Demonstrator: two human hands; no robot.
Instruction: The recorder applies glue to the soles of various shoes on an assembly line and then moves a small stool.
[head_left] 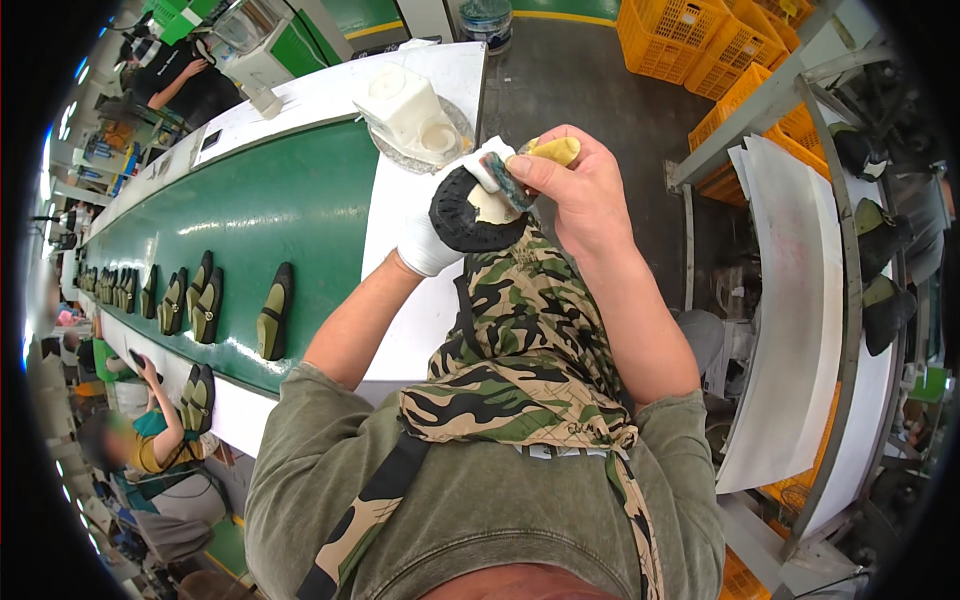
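Note:
My left hand (428,243), in a white glove, grips a shoe (468,212) with a black lugged sole, held over the white edge of the bench. My bare right hand (577,190) is closed on a yellow-handled brush (553,151) whose head presses against the shoe's pale inner face. A white container (408,108) stands on a round glass dish just beyond the shoe. A camouflage apron (520,340) hangs below both hands.
A green conveyor belt (260,200) carries several olive-and-black shoes (272,310) to my left. Other people sit along it at lower left and stand at upper left. Orange crates (690,40) are stacked at upper right; a metal rack (850,300) with dark shoes stands on the right.

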